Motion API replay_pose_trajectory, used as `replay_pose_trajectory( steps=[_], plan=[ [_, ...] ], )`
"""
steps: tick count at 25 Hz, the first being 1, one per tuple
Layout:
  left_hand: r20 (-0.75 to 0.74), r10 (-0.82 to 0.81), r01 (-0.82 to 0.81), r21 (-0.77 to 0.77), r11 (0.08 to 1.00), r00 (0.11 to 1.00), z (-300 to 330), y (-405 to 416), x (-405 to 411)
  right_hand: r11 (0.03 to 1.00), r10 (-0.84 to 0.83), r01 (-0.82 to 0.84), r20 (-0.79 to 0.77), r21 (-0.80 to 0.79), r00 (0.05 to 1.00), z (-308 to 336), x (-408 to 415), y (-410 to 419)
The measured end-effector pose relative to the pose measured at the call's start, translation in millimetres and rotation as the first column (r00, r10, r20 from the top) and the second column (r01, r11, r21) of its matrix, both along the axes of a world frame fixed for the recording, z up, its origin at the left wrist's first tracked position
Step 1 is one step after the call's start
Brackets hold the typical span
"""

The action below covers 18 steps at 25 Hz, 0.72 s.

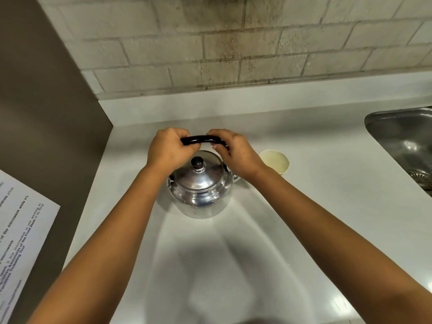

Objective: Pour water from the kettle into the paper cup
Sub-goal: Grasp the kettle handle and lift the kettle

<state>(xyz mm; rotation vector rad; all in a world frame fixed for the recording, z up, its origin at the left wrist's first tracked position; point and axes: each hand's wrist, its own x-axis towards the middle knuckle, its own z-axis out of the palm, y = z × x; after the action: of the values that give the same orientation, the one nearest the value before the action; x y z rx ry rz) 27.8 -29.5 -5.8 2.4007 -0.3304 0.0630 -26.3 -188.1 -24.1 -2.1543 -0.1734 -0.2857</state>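
A shiny steel kettle with a black lid knob stands upright on the white counter. Its black handle arches over the lid. My left hand is closed around the handle's left end and my right hand around its right end. The kettle's spout is mostly hidden under my right wrist. Just right of the kettle an empty paper cup with a cream inside stands upright, partly covered by that wrist.
A steel sink with a drain is set into the counter at the right. A brown appliance side bearing a printed notice borders the counter on the left. A tiled wall rises behind.
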Motion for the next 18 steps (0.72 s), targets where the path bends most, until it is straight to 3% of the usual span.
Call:
replay_pose_trajectory(
  steps=[4, 7, 12, 14, 18],
  plan=[
    [-0.063, 0.004, -0.009, -0.077, 0.997, 0.998, 7.9, -0.5, -3.3, 0.999, 0.011, -0.010, -0.028, 0.046, 1.000, 7.6, -4.7, 0.9],
    [-0.058, 0.015, -0.021, -0.112, 0.993, 0.998, 31.4, 0.1, -5.7, 0.998, -0.022, 0.019, 0.054, 0.063, 0.998, 24.9, -5.5, 2.6],
    [0.033, 0.079, -0.073, -0.149, 0.986, 0.996, 63.9, 1.5, -10.0, 0.958, -0.263, 0.228, 0.215, 0.175, 0.940, 36.1, -28.2, 5.9],
    [0.063, 0.087, -0.077, -0.151, 0.986, 0.994, 69.2, -0.7, -12.0, 0.927, -0.346, 0.312, 0.156, 0.209, 0.925, 16.5, -49.8, 10.1],
    [0.053, 0.069, -0.060, -0.147, 0.987, 0.996, 72.8, -10.9, -15.3, 0.910, -0.351, 0.353, -0.048, 0.217, 0.935, -21.5, -75.4, 17.2]
  ],
)
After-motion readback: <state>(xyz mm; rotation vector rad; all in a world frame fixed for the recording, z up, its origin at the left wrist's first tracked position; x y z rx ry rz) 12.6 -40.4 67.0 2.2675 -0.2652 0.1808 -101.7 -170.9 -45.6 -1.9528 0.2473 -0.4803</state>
